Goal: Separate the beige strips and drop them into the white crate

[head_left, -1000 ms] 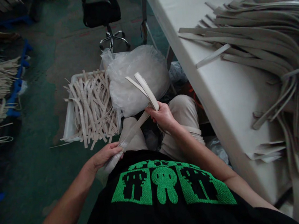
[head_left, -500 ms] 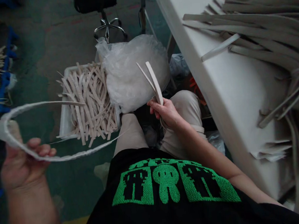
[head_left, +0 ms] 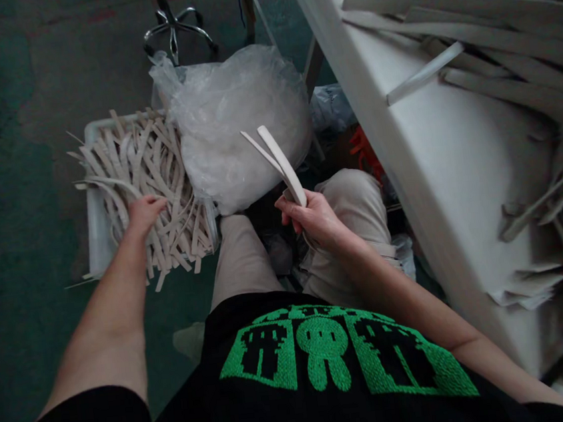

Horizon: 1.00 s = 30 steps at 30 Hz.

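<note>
In the head view, the right hand [head_left: 312, 218] holds some narrow, flat beige strips [head_left: 282, 162], two ends pointing away. The left hand [head_left: 145, 212] is over the heap of pale beige strips [head_left: 170, 176] in the white plastic tray [head_left: 96, 240]; whether it grips one, I cannot tell. The tray seems already well filled; long grey-beige bands [head_left: 498, 27] lie on the white table [head_left: 435, 188].

The right hand [head_left: 315, 219] covers the lower part of its strips [head_left: 280, 159]; whether the left hand [head_left: 145, 214] grips anything is unclear; the plastic bag [head_left: 245, 127] hides the tub's [head_left: 97, 237] far right corner; the chair [head_left: 171, 22] is cut off above, the tabletop [head_left: 438, 174] heap [head_left: 508, 29] at right.
</note>
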Available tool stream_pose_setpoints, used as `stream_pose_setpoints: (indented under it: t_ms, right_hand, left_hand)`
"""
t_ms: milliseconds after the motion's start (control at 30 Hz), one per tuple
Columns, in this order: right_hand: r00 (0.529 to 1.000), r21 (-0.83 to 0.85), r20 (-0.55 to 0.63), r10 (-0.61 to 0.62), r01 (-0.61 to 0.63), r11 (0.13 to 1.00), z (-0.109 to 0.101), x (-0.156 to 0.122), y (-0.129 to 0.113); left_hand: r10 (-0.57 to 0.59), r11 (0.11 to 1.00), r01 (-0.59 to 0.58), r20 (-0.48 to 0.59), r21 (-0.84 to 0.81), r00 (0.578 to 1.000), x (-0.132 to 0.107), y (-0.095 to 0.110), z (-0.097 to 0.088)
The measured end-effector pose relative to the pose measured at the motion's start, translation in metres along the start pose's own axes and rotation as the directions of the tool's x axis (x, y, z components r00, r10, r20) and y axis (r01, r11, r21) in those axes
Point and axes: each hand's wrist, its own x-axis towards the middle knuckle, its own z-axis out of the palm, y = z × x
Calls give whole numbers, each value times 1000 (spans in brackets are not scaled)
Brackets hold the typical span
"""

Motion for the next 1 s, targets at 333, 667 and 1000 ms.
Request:
stream_pose_setpoints:
  t_ms: [333,667,1000]
  right_hand:
    - [993,1,62,106,-106,994,-3,-1,-12]
    - [984,38,123,131,-137,990,-5,-2,-17]
    - [990,26,115,85,-89,996,-2,0,-13]
  left_hand:
    - [145,944,-208,243,255,959,11,43,164]
    - [146,901,-272,356,337,923,26,47,171]
    - [-13,1000,14,283,0,959,-19,35,135]
